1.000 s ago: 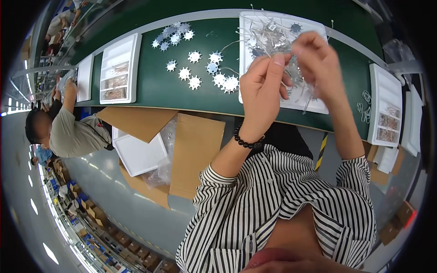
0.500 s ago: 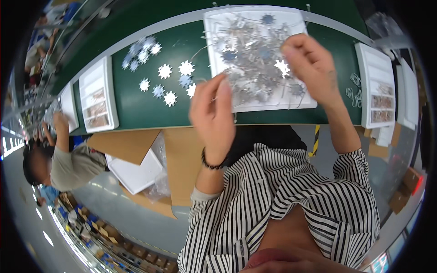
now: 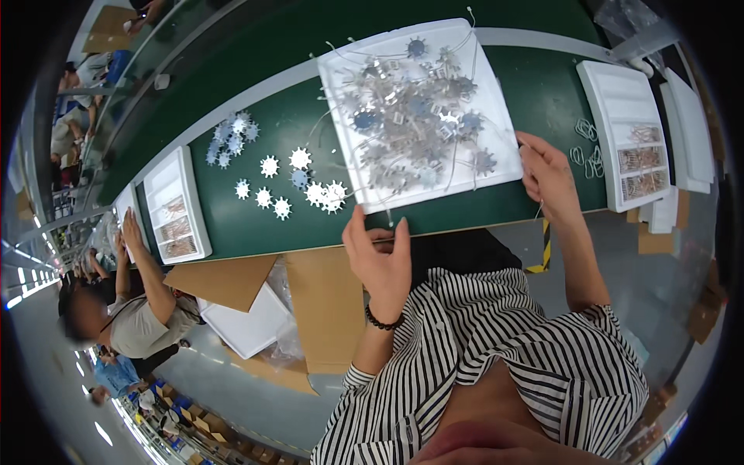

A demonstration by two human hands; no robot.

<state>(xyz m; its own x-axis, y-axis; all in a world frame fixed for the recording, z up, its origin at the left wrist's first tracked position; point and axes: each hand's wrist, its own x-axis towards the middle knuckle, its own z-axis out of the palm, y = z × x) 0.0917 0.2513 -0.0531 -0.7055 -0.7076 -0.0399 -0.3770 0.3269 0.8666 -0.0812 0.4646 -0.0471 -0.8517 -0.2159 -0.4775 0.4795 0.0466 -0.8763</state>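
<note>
A white tray [image 3: 496, 147] lies tilted on the green table, heaped with silver gear-shaped metal pieces [image 3: 417, 48] and thin wires. My right hand [image 3: 552, 177] grips the tray's right edge, its fingers bent around the rim. At the near left corner, my left hand [image 3: 380, 260] has thumb and forefinger spread, with the forefinger close to or touching the rim. A wire end [image 3: 390, 221] dangles over the near edge between those fingers. More loose silver gear-shaped pieces [image 3: 282, 208] lie left of the tray, some clustered farther back.
Compartmented white trays with copper-coloured parts stand at the left [image 3: 203, 232] and right [image 3: 659, 159]. Wire loops [image 3: 587, 147] lie beside the right one. An opened cardboard box [image 3: 322, 310] sits below the table edge. A co-worker [image 3: 155, 314] works at the far left.
My right hand has come from above the heap to the tray's right edge. My left hand has lowered to the near left corner. The tray now sits more tilted, and several pieces bunch beside it.
</note>
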